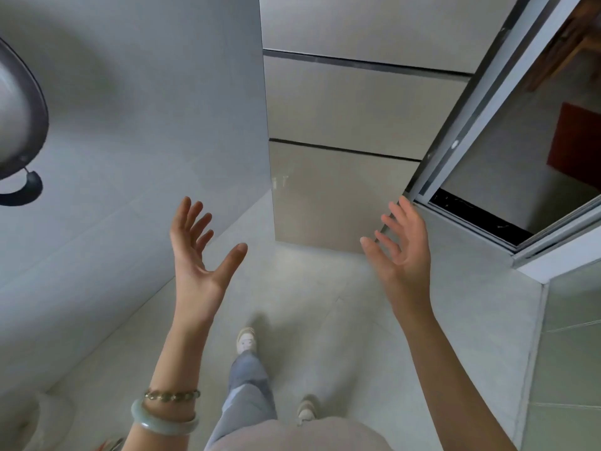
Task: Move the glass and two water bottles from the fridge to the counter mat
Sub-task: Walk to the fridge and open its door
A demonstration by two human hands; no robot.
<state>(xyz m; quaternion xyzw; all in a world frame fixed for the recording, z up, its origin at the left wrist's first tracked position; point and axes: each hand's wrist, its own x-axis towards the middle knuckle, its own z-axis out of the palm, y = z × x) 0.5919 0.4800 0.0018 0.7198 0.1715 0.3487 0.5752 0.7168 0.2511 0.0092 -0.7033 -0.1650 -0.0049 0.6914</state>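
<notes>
**Q:** Status of the job?

**Me:** Nothing I can log as done. The glass and the two water bottles are out of view, and so are the fridge shelves and the desk with its mat. My guess is all three carries are left to do, but I can't tell for sure from here.

**Q:** What is in front of you?

**Me:** A tall beige panelled front with dark horizontal seams [341, 109] stands straight ahead. It may be the fridge, shut, though that is a guess. Left of it, touching at the corner, is a flat pale grey wall panel [146, 109]. Right of it is a white-framed sliding door [487, 102]. Below it is pale tiled floor [309, 288].

**Q:** And your hands?

**Me:** Both are empty and raised below that beige front, well short of it.
- My left hand [198, 255] has the fingers spread wide, thumb out, palm turned inward.
- My right hand [403, 252] has the fingers straight and fanned, palm facing the left one.
- They are well apart and touch nothing.
- There is a pale green bangle [162, 421] on my left wrist.

**Q:** Anything else?

**Me:** A round metal pan with a dark rim [16, 118] is far left of the beige front.
</notes>
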